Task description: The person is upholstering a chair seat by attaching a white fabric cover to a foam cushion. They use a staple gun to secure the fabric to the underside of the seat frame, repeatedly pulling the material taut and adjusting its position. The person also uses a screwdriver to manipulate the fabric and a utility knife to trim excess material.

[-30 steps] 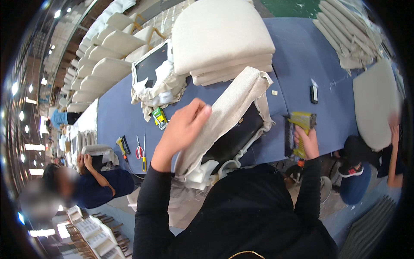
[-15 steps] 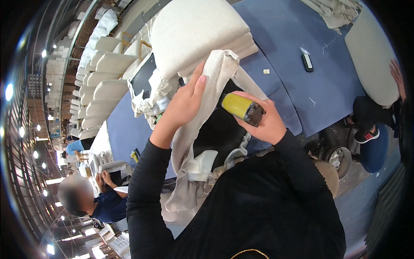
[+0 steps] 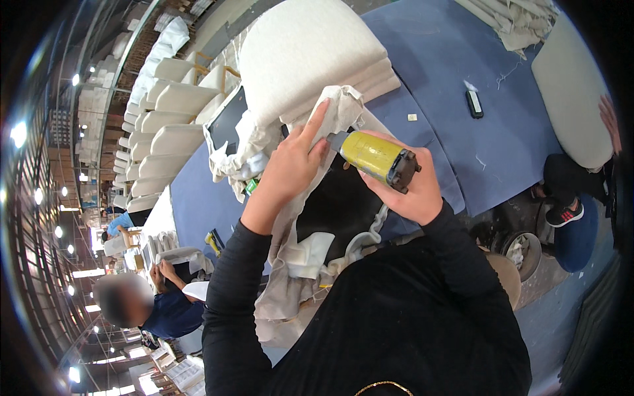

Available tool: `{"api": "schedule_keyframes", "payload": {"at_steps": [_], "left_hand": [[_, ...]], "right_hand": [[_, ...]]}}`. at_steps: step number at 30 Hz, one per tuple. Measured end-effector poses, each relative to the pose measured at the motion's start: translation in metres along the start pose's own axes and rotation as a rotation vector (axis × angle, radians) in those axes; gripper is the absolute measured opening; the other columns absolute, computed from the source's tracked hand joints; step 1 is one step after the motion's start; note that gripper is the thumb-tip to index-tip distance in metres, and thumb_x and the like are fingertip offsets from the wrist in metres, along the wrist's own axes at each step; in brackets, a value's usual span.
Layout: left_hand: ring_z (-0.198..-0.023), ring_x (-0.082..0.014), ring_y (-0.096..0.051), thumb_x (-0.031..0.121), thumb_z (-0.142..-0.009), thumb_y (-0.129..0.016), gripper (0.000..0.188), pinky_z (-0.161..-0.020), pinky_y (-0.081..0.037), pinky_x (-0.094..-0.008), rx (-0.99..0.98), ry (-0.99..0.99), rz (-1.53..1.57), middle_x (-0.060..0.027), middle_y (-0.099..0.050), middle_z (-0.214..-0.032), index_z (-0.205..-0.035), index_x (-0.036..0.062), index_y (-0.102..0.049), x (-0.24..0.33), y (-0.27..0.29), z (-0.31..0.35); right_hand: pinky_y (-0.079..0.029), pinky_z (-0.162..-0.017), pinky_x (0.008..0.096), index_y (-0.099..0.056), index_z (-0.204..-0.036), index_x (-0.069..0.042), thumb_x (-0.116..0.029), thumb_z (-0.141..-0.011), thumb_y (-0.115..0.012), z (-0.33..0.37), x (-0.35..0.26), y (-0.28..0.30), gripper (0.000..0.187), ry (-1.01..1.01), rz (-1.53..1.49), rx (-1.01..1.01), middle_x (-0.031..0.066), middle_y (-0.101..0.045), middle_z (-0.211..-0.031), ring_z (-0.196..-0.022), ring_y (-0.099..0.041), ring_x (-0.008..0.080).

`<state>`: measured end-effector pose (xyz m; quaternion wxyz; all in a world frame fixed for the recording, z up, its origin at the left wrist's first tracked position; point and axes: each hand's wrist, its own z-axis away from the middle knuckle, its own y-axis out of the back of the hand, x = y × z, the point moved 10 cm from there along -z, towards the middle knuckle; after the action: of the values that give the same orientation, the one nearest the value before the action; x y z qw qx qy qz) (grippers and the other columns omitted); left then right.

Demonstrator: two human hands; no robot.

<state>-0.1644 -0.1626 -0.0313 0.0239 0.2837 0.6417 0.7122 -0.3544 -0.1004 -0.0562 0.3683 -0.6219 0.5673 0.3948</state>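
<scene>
In my right hand (image 3: pixel 422 188) is a staple gun (image 3: pixel 366 155) with a yellow body and a black cap; the fingers wrap around it. Its nose points left, close beside the thumb of my left hand (image 3: pixel 290 168). That hand lies on the beige fabric (image 3: pixel 345 105) at the edge of a seat piece, index finger stretched out and thumb apart, pressing the cloth. The remaining fingers are partly hidden. Black backing (image 3: pixel 333 204) shows in the middle of the piece, with gathered cloth around it. A white flap (image 3: pixel 312 256) lies on the near part.
Stacked beige cushions (image 3: pixel 310 56) stand just beyond. The blue table (image 3: pixel 449 66) carries a small black device (image 3: pixel 473 102) and loose threads. Another yellow tool (image 3: pixel 214 243) lies left. A co-worker (image 3: pixel 168 310) works at left; another person's hand (image 3: pixel 609 119) touches an upright cushion (image 3: pixel 571 92).
The staple gun has moved up and left, over the fabric edge, its nose now near my left thumb. My left hand has slid slightly down along the cloth, the thumb and index finger spreading apart.
</scene>
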Motion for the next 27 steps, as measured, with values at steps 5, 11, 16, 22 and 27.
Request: {"api": "schedule_keyframes", "payload": {"at_steps": [5,11,16,22,27], "left_hand": [[-0.115,-0.0531,-0.068,0.013,-0.106,-0.061,0.083,-0.103,-0.054,-0.0568,-0.020,0.039,-0.027,-0.0304,-0.066,-0.129,-0.179,0.0329,-0.026,0.002,-0.003,0.002],[-0.117,-0.0536,-0.068,0.006,-0.101,-0.064,0.094,-0.103,-0.055,-0.0579,-0.053,0.074,-0.035,-0.0302,-0.063,-0.134,-0.179,0.0353,-0.021,0.003,-0.003,0.004],[-0.129,-0.0498,-0.065,-0.001,-0.095,-0.067,0.098,-0.110,-0.051,-0.0524,-0.075,0.131,-0.038,-0.0294,-0.064,-0.144,-0.180,0.0271,-0.025,0.009,-0.001,0.009],[-0.140,-0.0383,-0.064,0.039,-0.111,-0.059,0.071,-0.119,-0.047,-0.0461,-0.249,0.273,0.607,-0.0250,-0.062,-0.158,-0.176,0.0197,-0.037,-0.037,0.014,0.008],[-0.145,-0.0367,-0.060,0.059,-0.119,-0.035,0.069,-0.123,-0.043,-0.0429,-0.162,0.378,0.404,-0.0267,-0.060,-0.161,-0.172,0.0143,-0.044,-0.091,-0.019,0.018]], "right_hand": [[-0.061,-0.095,0.0347,-0.069,-0.145,-0.005,-0.001,-0.087,-0.082,-0.010,-0.002,-0.009,0.060,0.021,-0.054,-0.017,0.0185,-0.081,-0.122,-0.112,-0.081,0.0336],[-0.062,-0.090,0.0384,-0.068,-0.144,-0.007,-0.003,-0.087,-0.081,-0.006,0.003,-0.021,0.059,-0.007,-0.031,-0.055,0.0209,-0.080,-0.116,-0.108,-0.077,0.0426],[-0.061,-0.091,0.0397,-0.067,-0.144,-0.007,-0.003,-0.087,-0.081,-0.006,-0.001,-0.022,0.059,0.017,0.003,-0.070,0.0214,-0.079,-0.113,-0.106,-0.076,0.0442],[-0.061,-0.095,0.0405,-0.071,-0.143,-0.007,-0.003,-0.087,-0.082,-0.009,0.008,-0.018,0.057,-0.026,-0.103,-0.043,0.0183,-0.081,-0.118,-0.106,-0.079,0.0376],[-0.058,-0.103,0.0392,-0.073,-0.140,-0.004,-0.004,-0.088,-0.085,-0.010,0.012,-0.021,0.053,0.011,-0.003,-0.032,0.0179,-0.080,-0.126,-0.117,-0.079,0.0317]]}}
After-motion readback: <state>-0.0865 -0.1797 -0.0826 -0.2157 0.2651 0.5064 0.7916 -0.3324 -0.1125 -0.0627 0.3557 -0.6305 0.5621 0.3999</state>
